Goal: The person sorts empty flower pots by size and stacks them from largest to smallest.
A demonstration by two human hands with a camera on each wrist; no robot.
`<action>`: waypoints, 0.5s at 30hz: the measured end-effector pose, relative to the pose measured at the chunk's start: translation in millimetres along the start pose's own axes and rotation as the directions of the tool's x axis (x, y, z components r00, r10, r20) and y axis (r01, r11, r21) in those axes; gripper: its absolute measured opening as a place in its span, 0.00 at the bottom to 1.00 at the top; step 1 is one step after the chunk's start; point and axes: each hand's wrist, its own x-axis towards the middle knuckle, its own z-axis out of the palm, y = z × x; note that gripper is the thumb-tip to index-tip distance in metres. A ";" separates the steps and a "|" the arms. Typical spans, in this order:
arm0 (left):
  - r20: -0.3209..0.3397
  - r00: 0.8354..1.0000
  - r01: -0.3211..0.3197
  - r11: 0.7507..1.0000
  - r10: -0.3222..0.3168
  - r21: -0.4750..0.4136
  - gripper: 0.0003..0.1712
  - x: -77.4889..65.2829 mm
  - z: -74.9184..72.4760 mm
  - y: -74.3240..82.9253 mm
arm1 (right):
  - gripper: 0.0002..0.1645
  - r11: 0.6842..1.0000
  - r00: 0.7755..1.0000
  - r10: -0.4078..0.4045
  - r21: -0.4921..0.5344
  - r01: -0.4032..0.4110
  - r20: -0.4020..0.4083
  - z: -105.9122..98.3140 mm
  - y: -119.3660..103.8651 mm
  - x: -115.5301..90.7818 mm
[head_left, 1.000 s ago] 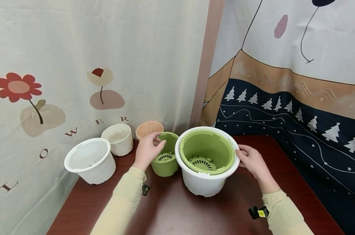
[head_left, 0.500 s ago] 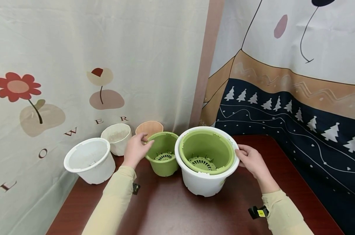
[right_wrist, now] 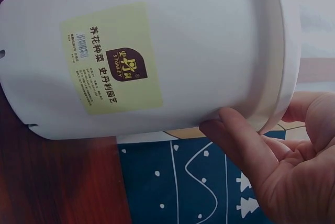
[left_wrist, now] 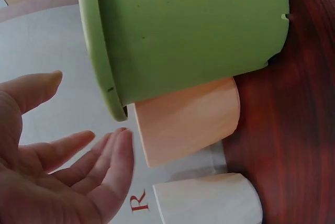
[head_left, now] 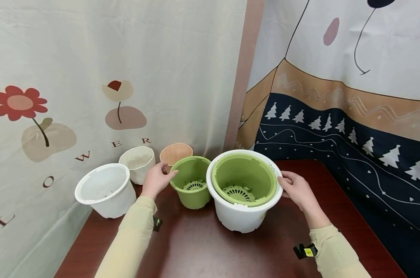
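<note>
A large white flowerpot (head_left: 240, 218) stands on the table with a green flowerpot (head_left: 246, 170) nested inside it. My right hand (head_left: 297, 190) holds the white pot by the right side of its rim; in the right wrist view a finger lies along its outer wall, near a yellow-green label (right_wrist: 112, 59). To its left stands a smaller green flowerpot (head_left: 194, 197), its slotted bottom showing. At that pot's left rim is my left hand (head_left: 156, 179), empty. The left wrist view shows its fingers (left_wrist: 118, 164) spread just off the rim, with a gap to the pot.
Behind the smaller green pot is a peach pot (head_left: 176, 153). A cream pot (head_left: 138, 164) stands to its left, and another white flowerpot (head_left: 114, 199) sits near the left table edge. Curtains (head_left: 182, 77) hang close behind the dark red table (head_left: 203, 251).
My left hand has moved left, from over the smaller green pot to beside its rim. My right hand and the pots have stayed in place.
</note>
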 end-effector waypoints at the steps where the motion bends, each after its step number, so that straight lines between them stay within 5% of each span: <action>1: 0.010 1.000 0.005 1.000 -0.005 0.003 0.30 -0.1 0.1 -0.8 | 0.31 1.000 1.000 0.000 -0.001 0.000 0.000 0.0 0.0 0.0; 9: 0.167 0.979 0.138 0.980 -0.114 -0.141 0.32 -0.9 0.4 -2.3 | 0.31 1.000 1.000 -0.003 0.013 0.003 -0.001 0.0 0.9 0.5; 15: 0.217 0.964 0.200 0.954 -0.152 -0.221 0.29 -1.1 2.7 -0.9 | 0.31 1.000 1.000 -0.014 0.012 0.014 -0.004 0.4 2.3 0.6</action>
